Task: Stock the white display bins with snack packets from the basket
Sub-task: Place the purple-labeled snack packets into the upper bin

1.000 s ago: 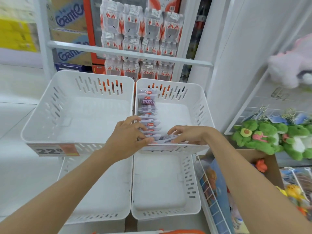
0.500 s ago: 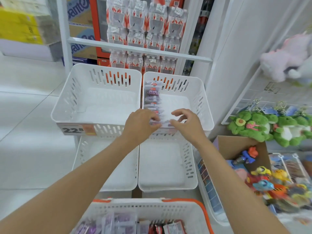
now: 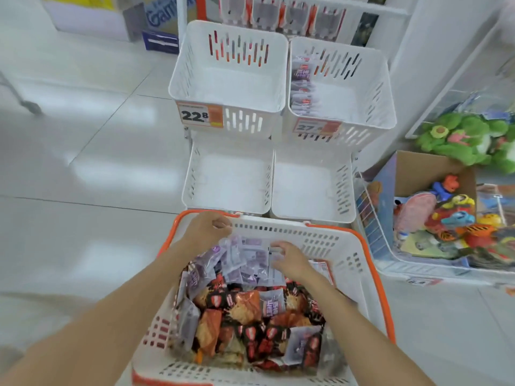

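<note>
Basket (image 3: 348, 263): near, orange-rimmed, heaped with snack packets
Purple packets (image 3: 250, 260): at its far end, under both hands
Left hand (image 3: 207, 232): fingers curled by the far rim, over the purple ones; grip too blurred to tell
Right hand (image 3: 289, 260): fingers bent onto them; cannot tell if it grips
Far right bin (image 3: 384, 107): row of packets (image 3: 302, 87) along its left wall

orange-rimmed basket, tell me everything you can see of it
The basket is white slotted plastic with an orange rim, and it sits low, just in front of the lower white bins. It is heaped with snack packets, with purple packets at the far end and red and black packets nearer. The left hand is at its far rim with fingers curled. The right hand reaches onto the purple packets.
</note>
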The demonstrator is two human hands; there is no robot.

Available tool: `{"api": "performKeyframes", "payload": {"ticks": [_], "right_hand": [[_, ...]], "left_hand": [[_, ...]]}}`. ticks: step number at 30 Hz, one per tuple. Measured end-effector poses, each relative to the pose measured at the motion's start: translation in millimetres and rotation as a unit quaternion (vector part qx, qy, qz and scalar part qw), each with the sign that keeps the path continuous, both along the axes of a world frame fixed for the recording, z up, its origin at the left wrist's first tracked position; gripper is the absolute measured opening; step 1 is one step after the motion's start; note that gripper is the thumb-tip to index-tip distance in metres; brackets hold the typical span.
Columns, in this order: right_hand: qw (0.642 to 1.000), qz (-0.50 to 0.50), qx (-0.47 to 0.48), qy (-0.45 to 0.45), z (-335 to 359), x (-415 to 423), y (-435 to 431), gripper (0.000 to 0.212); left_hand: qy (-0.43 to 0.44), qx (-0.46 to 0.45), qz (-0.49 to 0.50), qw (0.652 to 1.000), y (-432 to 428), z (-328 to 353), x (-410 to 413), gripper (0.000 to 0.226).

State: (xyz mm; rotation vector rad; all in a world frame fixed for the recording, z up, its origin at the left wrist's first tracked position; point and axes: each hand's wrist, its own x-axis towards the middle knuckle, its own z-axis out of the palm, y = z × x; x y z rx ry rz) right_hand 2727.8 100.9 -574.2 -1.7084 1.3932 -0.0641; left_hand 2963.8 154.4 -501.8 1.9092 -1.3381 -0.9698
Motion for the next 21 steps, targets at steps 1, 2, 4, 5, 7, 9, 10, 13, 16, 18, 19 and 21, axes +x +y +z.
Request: {"api": "performKeyframes", "payload": {"ticks": [1,2,4,5,7,9,10,13,16,18,19,21], "right_hand": [[0.999,0.035,-0.021,0.019,-13,6,6,0.061],[0.994,0.072,-0.062,0.047,-23,13,10,0.065],[0.969,0.138,-0.171,0.109,-36,23,15,0.066],[0.952,0.161,-0.22,0.138,-39,27,16,0.062],[0.923,0.176,-0.301,0.16,-40,31,17,0.048],[0.918,0.162,-0.33,0.148,-33,28,14,0.029],[0.923,0.147,-0.33,0.136,-28,24,11,0.023],[0.948,0.03,-0.31,0.064,1,14,5,0.024],[0.964,-0.117,-0.22,-0.093,34,15,4,0.023],[0.966,-0.14,-0.102,-0.192,47,19,5,0.024],[0.963,-0.13,-0.041,-0.234,47,21,6,0.025],[0.96,-0.106,0.035,-0.257,40,19,9,0.031]], "left_hand": [[0.011,0.004,0.01,1.0,7,-7,2,0.008],[0.022,0.01,0.015,1.0,13,-11,2,0.01],[0.05,0.026,0.024,0.998,24,-15,3,0.01],[0.059,0.028,0.027,0.998,28,-17,5,0.01],[0.053,0.029,0.027,0.998,33,-21,9,0.014],[0.057,0.025,0.038,0.997,35,-21,11,0.015],[0.064,0.02,0.043,0.997,35,-20,11,0.015],[0.083,0.013,0.058,0.995,29,-16,6,0.022],[0.125,0.052,0.023,0.99,21,-16,-5,0.048],[0.232,0.099,-0.027,0.967,18,-14,-18,0.051],[0.295,0.112,-0.032,0.948,16,-13,-25,0.047],[0.333,0.102,0.01,0.937,14,-17,-28,0.04]]}}
